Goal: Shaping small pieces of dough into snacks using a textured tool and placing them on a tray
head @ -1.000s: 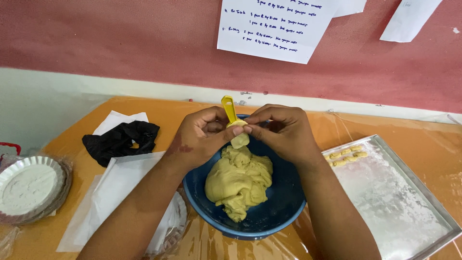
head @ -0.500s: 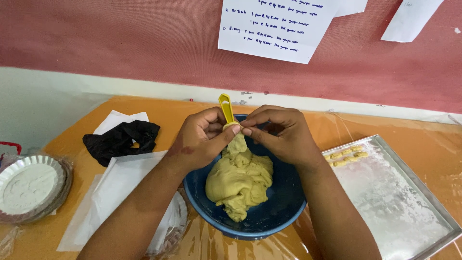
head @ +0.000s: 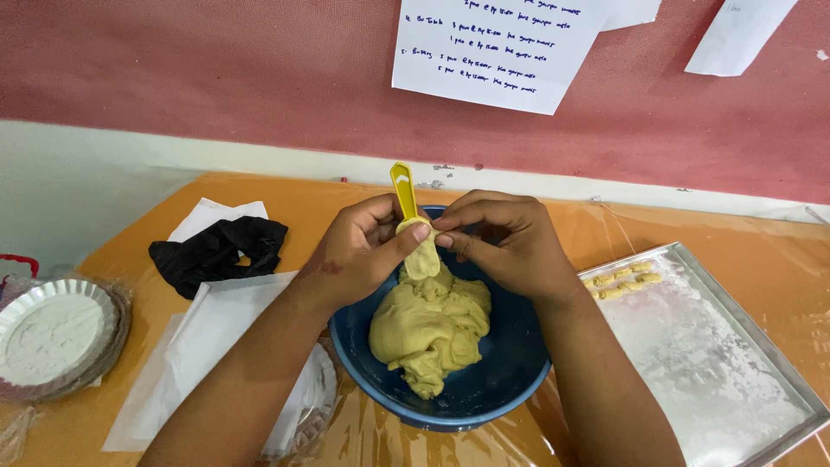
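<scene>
Head view, near to far. Blue bowl [head: 510, 380] sits at the bench [head: 761, 268] front edge on crinkled plastic film; big dough lump [head: 432, 324] lies inside, left of centre. Risk: film looks slippery, so a hard pull on the dough could slide the bowl toward the edge.

Above the bowl, left hand [head: 359, 255] is closed round a yellow spoon [head: 403, 192], thumb pressing a small dough piece [head: 423, 256] at its tip. Right hand [head: 510, 242] pinches the same piece with its fingers [head: 458, 242], closed on it. Piece hangs stretched and looks still joined to the lump. Risk: soft dough may tear unevenly or stick to the fingers, or the piece drops back into the bowl.

Right: floured metal tray [head: 778, 380], a few shaped pieces [head: 621, 281] at its far corner. Left: white paper [head: 216, 337], black cloth [head: 220, 251], foil dish of flour [head: 52, 333]. Left forearm passes close over the paper; a wide elbow swing could drag it.
</scene>
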